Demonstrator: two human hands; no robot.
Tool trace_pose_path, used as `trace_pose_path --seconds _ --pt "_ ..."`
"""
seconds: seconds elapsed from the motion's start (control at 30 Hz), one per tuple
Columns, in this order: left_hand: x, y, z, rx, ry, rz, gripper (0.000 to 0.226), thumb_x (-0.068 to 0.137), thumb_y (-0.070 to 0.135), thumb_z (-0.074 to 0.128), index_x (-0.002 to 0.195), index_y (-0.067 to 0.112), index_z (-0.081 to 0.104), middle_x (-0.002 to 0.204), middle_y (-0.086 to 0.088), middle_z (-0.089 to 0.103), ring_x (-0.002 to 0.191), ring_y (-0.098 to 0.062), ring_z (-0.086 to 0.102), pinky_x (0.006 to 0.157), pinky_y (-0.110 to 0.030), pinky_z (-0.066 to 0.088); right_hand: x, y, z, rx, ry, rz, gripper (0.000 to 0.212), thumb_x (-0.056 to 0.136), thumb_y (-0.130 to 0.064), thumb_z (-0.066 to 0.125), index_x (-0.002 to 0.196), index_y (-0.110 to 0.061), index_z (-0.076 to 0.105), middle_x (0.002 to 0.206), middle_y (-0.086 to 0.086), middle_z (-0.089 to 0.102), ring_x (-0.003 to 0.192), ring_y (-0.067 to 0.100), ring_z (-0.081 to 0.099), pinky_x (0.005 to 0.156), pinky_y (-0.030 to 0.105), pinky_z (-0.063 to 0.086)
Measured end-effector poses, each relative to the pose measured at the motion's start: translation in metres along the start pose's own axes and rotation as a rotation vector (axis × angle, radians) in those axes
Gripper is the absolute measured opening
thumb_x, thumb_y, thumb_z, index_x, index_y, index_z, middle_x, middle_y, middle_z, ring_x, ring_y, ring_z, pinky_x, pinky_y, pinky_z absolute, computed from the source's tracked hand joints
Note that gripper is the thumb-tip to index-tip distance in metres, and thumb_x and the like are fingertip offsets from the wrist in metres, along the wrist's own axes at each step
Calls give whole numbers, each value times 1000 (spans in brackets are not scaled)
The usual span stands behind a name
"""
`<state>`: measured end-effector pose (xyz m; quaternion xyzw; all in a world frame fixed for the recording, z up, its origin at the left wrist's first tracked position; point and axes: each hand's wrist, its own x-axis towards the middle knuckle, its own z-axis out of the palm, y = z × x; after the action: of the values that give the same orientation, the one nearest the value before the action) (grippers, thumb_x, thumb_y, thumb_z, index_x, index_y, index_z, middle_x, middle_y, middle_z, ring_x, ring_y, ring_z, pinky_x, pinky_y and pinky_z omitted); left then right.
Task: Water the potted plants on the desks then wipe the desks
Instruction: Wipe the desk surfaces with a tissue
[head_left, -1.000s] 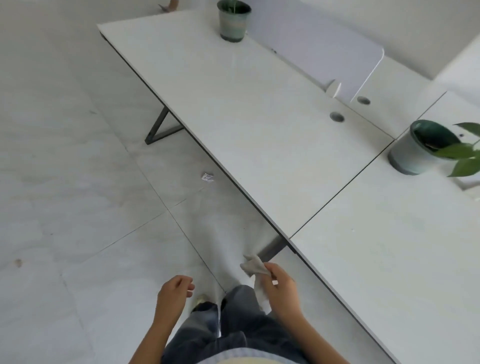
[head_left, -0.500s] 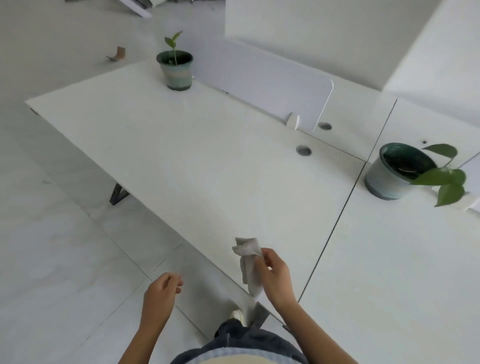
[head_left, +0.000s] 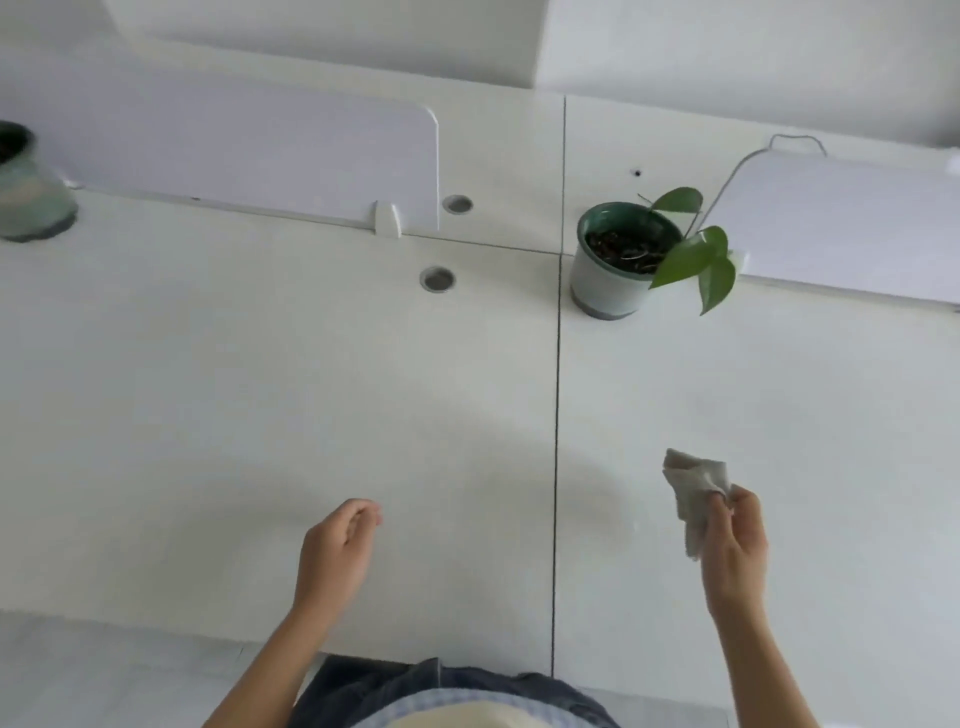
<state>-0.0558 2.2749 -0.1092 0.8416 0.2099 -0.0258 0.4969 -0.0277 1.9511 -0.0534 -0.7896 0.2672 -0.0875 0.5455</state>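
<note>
Since half a second ago the view has swung to face the desks squarely, and both hands now hang above the desktops instead of at their near edge. On the right desk (head_left: 779, 389), the right hand (head_left: 735, 551) pinches a crumpled grey cloth (head_left: 693, 486) between thumb and fingertips, holding it near the front edge; whether the cloth touches the surface cannot be told. Over the left desk (head_left: 234, 389), just left of the seam between the two tops, the left hand (head_left: 335, 551) is loosely curled and holds nothing. A green-leaved potted plant (head_left: 621, 260) stands at the back of the right desk, just beside the seam and in front of a white divider panel (head_left: 841, 228). Another pot (head_left: 31, 202), blurred, sits at the far left edge of the left desk, beside a second divider (head_left: 249, 156). Two round cable holes (head_left: 438, 279) lie near the back of the left desk.
</note>
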Motion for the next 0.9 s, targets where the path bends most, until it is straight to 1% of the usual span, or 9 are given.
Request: trace_pose_path --seconds 0.1,0.2,0.3,0.4,0.5,0.57,0.7,0.8,0.9 --pt "30 8 16 86 -102 79 18 90 23 47 82 16 62 85 -1 66 89 -21 61 67 -16 40 -1 41 -11 -471 -46 -14 36 82 -39 38 101 -20 61 105 10 61 98 32 53 79 40 40" --pt "53 14 33 304 -133 236 39 77 30 39 88 6 67 94 -11 68 97 -29 60 74 -28 44 -4 71 9 -820 -141 -8 36 93 -33 42 128 -28 52 145 5 40 139 29 23 108 43 23" --pt "73 15 47 508 -82 440 32 72 25 40 79 8 66 91 -19 68 93 -34 57 62 -39 54 -11 62 47 -823 -224 -17 48 92 -37 30 138 -28 37 153 -1 26 143 28 15 114 42 14" --pt "89 21 62 608 -50 473 24 70 25 39 89 15 49 96 -25 65 98 -31 39 56 -41 53 -19 54 88 -955 -471 -379 48 91 -43 22 128 -23 46 137 1 52 130 34 40 106 37 26" --pt "106 24 76 705 -84 425 34 69 27 39 98 12 47 102 -25 65 102 -34 43 67 -44 53 5 48 115 -1046 -623 -511 47 97 -42 9 121 -28 47 127 0 62 124 30 40 100 36 26" --pt "114 25 80 743 -81 400 38 70 27 40 103 10 47 106 -25 65 106 -34 42 76 -46 51 40 37 119 -1080 -581 -515 59 95 -48 3 123 -30 52 133 0 58 127 31 45 102 34 22" --pt "121 15 86 760 0 407 40 76 30 42 110 9 48 114 -24 63 111 -34 41 88 -46 35 141 28 99 -1028 -406 -270 48 96 -46 18 141 -34 29 156 -3 18 145 20 10 114 38 6" --pt "124 12 91 785 30 407 43 76 32 41 113 11 47 116 -23 63 113 -34 41 88 -45 37 213 23 78 -919 -95 -27 45 96 -32 28 140 -25 34 153 5 25 142 24 14 115 38 2" --pt "125 9 94 789 78 431 46 75 33 41 115 11 47 117 -24 63 115 -33 39 89 -45 32 253 12 89 -792 49 180 48 95 -32 25 141 -22 31 155 7 20 143 26 8 116 41 -5"
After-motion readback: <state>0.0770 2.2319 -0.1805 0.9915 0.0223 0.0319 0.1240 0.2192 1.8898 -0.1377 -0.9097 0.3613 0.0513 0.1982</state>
